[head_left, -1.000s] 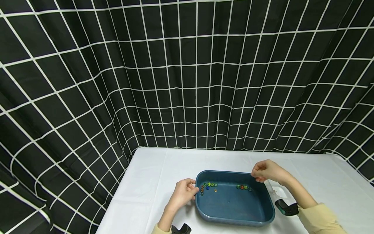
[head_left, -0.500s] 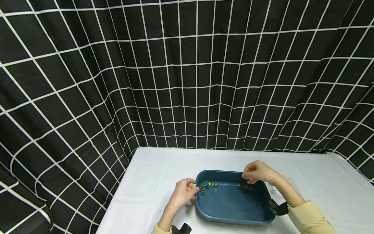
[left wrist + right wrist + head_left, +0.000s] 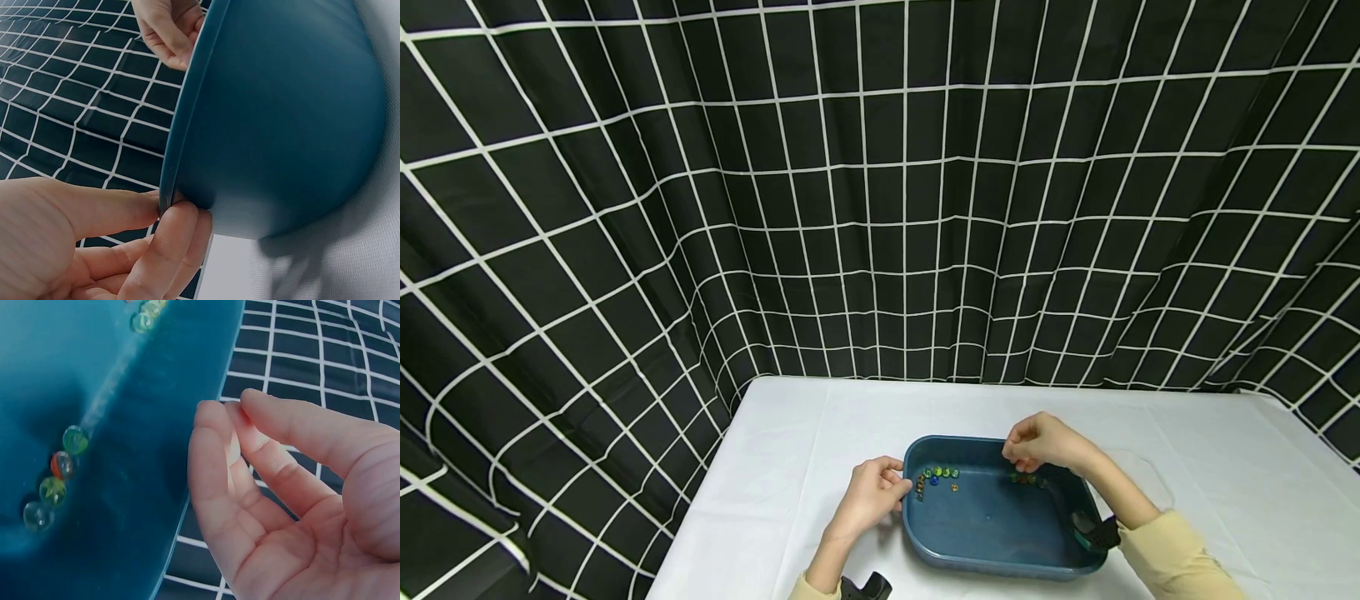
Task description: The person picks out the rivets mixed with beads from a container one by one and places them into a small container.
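Note:
My left hand [image 3: 867, 493] pinches the left rim of a dark teal plastic basin [image 3: 992, 533]; in the left wrist view the thumb lies on one side of its wall [image 3: 281, 125], the fingers on the other. Over the far right rim is my right hand [image 3: 1047, 442], fingertips and thumb drawn together. In the right wrist view I cannot tell whether those fingertips [image 3: 212, 419] hold anything. Inside the basin, several glass marbles [image 3: 937, 472] lie along the far left corner. A short row of marbles [image 3: 75, 440], green, red and clear, lies below the right hand.
A clear plastic container [image 3: 1138, 471] stands right of the basin, partly behind the right forearm. White cloth [image 3: 790, 467] covers the table. Behind it hangs a black curtain with a white grid [image 3: 880, 208].
My right hand has moved left along the basin's far rim, away from the clear container, and now partly covers the right-hand row of marbles. The left hand stays in place.

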`<state>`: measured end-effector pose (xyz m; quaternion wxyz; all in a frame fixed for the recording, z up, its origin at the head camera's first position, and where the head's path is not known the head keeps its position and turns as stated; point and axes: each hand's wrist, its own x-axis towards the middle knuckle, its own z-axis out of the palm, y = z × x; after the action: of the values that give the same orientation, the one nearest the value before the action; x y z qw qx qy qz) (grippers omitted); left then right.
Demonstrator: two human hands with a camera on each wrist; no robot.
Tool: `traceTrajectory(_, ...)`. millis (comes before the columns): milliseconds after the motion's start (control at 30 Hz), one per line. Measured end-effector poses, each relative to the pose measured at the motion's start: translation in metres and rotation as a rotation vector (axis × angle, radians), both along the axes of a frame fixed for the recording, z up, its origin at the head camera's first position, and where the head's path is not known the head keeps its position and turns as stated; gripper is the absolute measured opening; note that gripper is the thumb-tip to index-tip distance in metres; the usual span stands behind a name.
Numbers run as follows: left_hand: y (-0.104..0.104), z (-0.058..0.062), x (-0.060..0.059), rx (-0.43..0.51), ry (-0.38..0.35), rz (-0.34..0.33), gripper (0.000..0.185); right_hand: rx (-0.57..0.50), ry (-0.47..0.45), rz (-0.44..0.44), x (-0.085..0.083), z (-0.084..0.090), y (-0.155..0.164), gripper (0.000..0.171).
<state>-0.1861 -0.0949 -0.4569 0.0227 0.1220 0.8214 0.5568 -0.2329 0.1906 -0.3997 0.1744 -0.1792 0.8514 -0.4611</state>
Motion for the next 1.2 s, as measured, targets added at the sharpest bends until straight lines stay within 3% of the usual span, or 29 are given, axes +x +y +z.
traceTrajectory(533, -0.001, -0.001, 0.000, 0.013, -0.001, -0.007, 0.029, -0.004, 0.014, 0.062, -0.002, -0.008, -0.025, 0.011)
traceTrajectory(1000, 0.000, 0.000, -0.001, 0.022, 0.000, 0.001, 0.028, -0.005, -0.030, 0.102, -0.003, -0.020, -0.040, 0.006)
traceTrajectory(1200, 0.000, 0.000, 0.000, 0.035, -0.004, -0.001, 0.028, -0.015, -0.028, 0.118, -0.004, -0.025, -0.043, 0.011)
